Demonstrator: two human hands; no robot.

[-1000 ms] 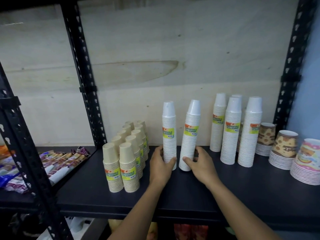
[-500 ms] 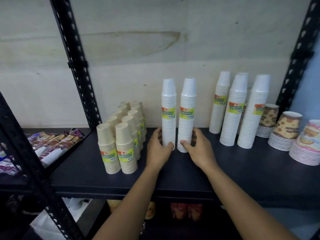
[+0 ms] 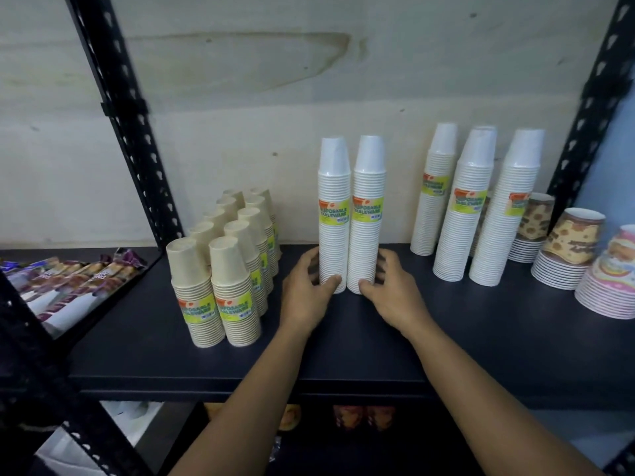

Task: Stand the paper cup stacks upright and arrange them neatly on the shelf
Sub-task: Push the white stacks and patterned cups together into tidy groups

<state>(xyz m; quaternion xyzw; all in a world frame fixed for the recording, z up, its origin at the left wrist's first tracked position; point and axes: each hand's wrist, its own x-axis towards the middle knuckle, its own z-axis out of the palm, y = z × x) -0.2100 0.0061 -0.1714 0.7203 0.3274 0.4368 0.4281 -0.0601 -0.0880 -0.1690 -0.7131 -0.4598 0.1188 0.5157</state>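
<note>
A: Where are the left stack [image 3: 334, 214] and right stack [image 3: 367, 214]?
B: Middle of the shelf [image 3: 343, 355], upright, touching. The left hand [image 3: 311, 292] curls round one base, the right hand [image 3: 391, 295] round the other, likely pressing them into line.

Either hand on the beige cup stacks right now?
No: the left hand grips the left white stack, the right hand the right white stack; the beige stacks stand apart to their left.

shelf [image 3: 481, 341] | short stacks [image 3: 233, 286] left | twin stacks [image 3: 335, 242] centre (touching) | taller stacks [image 3: 460, 218] right
</note>
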